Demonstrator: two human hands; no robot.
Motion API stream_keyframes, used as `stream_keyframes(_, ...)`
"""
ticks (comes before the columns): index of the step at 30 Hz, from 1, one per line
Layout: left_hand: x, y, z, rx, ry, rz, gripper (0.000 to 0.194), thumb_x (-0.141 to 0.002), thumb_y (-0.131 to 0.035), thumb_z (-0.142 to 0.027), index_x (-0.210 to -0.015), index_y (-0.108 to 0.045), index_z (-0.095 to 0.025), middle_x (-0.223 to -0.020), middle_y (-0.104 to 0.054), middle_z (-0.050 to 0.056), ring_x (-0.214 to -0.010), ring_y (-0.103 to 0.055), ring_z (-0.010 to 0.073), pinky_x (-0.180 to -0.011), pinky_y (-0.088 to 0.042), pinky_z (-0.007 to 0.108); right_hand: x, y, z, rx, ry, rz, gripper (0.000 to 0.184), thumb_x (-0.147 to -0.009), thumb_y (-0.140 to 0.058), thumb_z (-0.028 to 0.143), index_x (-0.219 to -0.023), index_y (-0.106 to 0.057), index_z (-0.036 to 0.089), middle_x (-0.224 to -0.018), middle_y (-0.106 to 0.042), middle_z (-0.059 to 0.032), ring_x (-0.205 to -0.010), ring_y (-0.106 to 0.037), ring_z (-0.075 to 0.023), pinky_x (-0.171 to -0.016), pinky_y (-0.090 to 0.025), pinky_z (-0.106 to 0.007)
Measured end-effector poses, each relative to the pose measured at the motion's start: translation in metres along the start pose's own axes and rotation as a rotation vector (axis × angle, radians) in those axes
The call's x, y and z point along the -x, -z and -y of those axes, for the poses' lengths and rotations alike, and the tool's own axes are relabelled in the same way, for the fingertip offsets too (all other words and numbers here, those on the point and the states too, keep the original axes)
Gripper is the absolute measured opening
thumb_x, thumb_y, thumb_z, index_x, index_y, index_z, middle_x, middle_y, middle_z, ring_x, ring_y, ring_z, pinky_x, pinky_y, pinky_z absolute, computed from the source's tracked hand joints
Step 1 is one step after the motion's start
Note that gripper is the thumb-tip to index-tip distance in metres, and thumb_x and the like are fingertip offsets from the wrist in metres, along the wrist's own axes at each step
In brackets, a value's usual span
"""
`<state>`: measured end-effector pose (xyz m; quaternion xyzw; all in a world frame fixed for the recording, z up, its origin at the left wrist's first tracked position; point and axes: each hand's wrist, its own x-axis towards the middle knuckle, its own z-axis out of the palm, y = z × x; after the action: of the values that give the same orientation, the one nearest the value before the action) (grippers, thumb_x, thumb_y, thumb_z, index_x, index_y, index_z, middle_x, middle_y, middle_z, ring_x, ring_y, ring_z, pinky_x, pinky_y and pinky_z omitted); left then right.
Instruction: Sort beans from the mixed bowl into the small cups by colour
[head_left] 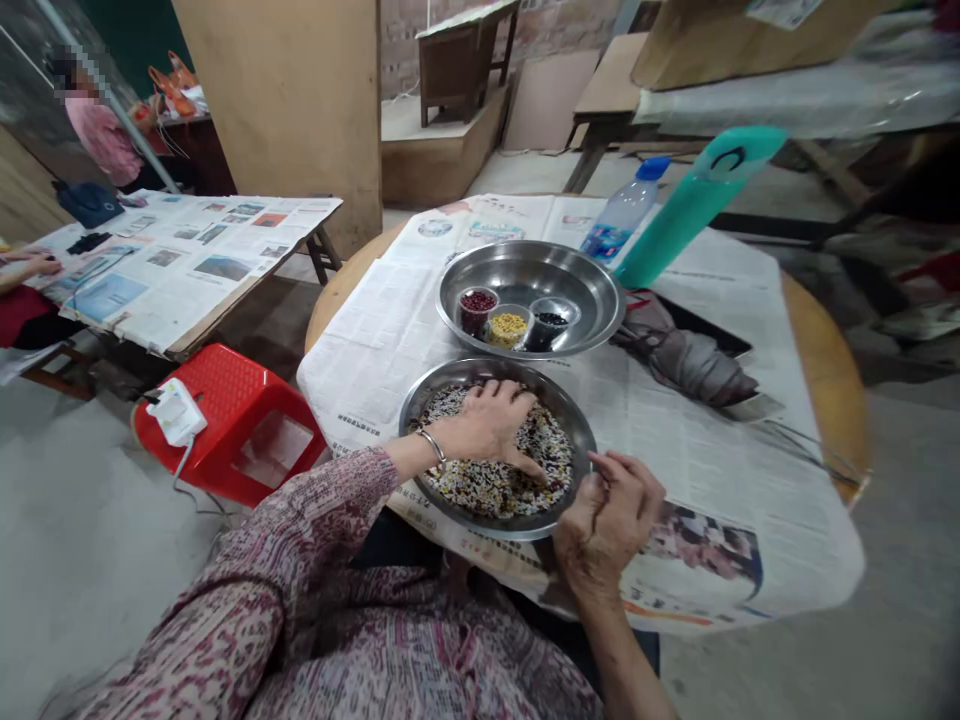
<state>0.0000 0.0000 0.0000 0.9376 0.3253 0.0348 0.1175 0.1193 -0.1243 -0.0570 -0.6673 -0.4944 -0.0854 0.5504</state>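
Note:
A steel bowl (581,425) of mixed grains and beans (487,487), white, yellow, dark red and black, sits close to me on the newspaper. My left hand (491,420), a bracelet at its wrist, reaches into the bowl with fingers spread, and its fingertips touch the mix. At the right side, my right hand (611,510) is curled closed on the bowl's rim. Just behind stands a wider steel basin (585,290). Inside it are three clear plastic cups: one with dark red beans (478,310), one with yellow grains (508,327), one with black beans (551,322).
Newspaper (375,340) covers the round table. Beyond the basin stand a water bottle (619,215) and a tall green container (697,210). A folded grey umbrella (682,360) lies right. At left are a red stool (247,420) with a power strip (176,412), and people by tables.

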Motion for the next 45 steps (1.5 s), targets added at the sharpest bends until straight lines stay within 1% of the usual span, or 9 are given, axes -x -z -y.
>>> stream_keyframes(5,-0.005,-0.003,-0.012,-0.019,-0.346,0.146,0.063,-0.079,-0.070,-0.049,-0.131,-0.049,-0.019,-0.133,-0.047,0.012,-0.122,-0.046,0.0298,-0.102,-0.040,0.044,-0.002,0.000,0.001,-0.013,-0.030,0.005,0.027,-0.095,-0.041,0.028,-0.105,-0.063,0.016,-0.111,-0.059,-0.0157,-0.110,-0.056,-0.0252,-0.096,-0.044,-0.047)
stream_keyframes(10,-0.001,-0.002,-0.024,-0.065,-0.452,0.238,0.024,-0.092,-0.053,-0.022,-0.114,-0.059,-0.015,-0.120,-0.056,0.010,-0.104,-0.057,0.0210,-0.082,-0.046,0.031,-0.001,0.000,0.000,-0.012,-0.016,0.019,0.027,-0.095,-0.041,0.026,-0.106,-0.062,0.015,-0.111,-0.060,-0.0162,-0.110,-0.056,-0.0249,-0.096,-0.045,-0.047)
stream_keyframes(14,0.015,0.011,-0.019,-0.093,-0.421,0.293,0.021,-0.090,-0.046,-0.009,-0.104,-0.060,-0.016,-0.109,-0.061,0.007,-0.097,-0.059,0.0189,-0.065,-0.043,0.029,-0.001,0.000,-0.001,-0.006,-0.018,0.026,0.026,-0.095,-0.041,0.026,-0.106,-0.062,0.014,-0.109,-0.061,-0.0158,-0.109,-0.057,-0.0246,-0.096,-0.046,-0.047)
stream_keyframes(18,0.046,0.029,0.004,-0.117,-0.365,0.209,0.015,-0.094,-0.045,-0.013,-0.096,-0.059,-0.017,-0.106,-0.061,0.007,-0.096,-0.058,0.0185,-0.072,-0.045,0.029,-0.001,0.000,-0.001,0.004,-0.019,0.043,0.026,-0.095,-0.042,0.027,-0.106,-0.063,0.014,-0.108,-0.062,-0.0159,-0.108,-0.057,-0.0244,-0.095,-0.046,-0.046)
stream_keyframes(24,0.079,0.034,0.020,-0.044,-0.348,0.336,0.009,-0.093,-0.054,-0.022,-0.095,-0.062,-0.021,-0.103,-0.061,0.002,-0.095,-0.059,0.0158,-0.071,-0.044,0.025,-0.001,0.000,-0.001,-0.001,-0.046,0.059,0.028,-0.095,-0.042,0.031,-0.104,-0.062,0.014,-0.107,-0.062,-0.0158,-0.108,-0.056,-0.0248,-0.096,-0.044,-0.045)
stream_keyframes(31,0.059,0.014,-0.003,-0.034,-0.234,0.212,0.020,-0.099,-0.042,-0.021,-0.109,-0.059,-0.020,-0.110,-0.058,0.006,-0.075,-0.058,0.0139,-0.060,-0.044,0.026,-0.001,0.000,-0.001,-0.008,-0.090,0.072,0.028,-0.093,-0.043,0.035,-0.102,-0.062,0.016,-0.105,-0.060,-0.0145,-0.108,-0.055,-0.0263,-0.095,-0.044,-0.047)
stream_keyframes(35,0.043,0.010,-0.003,-0.049,-0.072,0.041,0.025,-0.096,-0.052,-0.035,-0.114,-0.057,-0.018,-0.121,-0.052,0.010,-0.101,-0.056,0.0226,-0.079,-0.050,0.033,-0.001,-0.001,-0.002,-0.010,-0.067,0.073,0.028,-0.093,-0.043,0.034,-0.103,-0.062,0.016,-0.105,-0.061,-0.0149,-0.107,-0.055,-0.0257,-0.096,-0.044,-0.046)
stream_keyframes(39,0.034,0.007,0.006,-0.047,0.024,0.016,0.070,-0.076,-0.073,-0.059,-0.133,-0.050,-0.026,-0.130,-0.045,0.011,-0.119,-0.045,0.0333,-0.095,-0.045,0.046,-0.001,-0.001,-0.003,-0.006,-0.050,0.068,0.028,-0.093,-0.044,0.033,-0.103,-0.062,0.015,-0.106,-0.062,-0.0152,-0.108,-0.055,-0.0256,-0.096,-0.044,-0.046)
stream_keyframes(45,0.020,0.005,-0.004,0.074,-0.134,0.139,0.031,-0.091,-0.054,-0.018,-0.122,-0.059,-0.017,-0.117,-0.055,0.010,-0.105,-0.056,0.0215,-0.095,-0.045,0.034,0.000,-0.002,-0.005,-0.004,-0.036,0.067,0.027,-0.092,-0.045,0.032,-0.102,-0.063,0.015,-0.105,-0.063,-0.0154,-0.108,-0.056,-0.0258,-0.097,-0.044,-0.046)
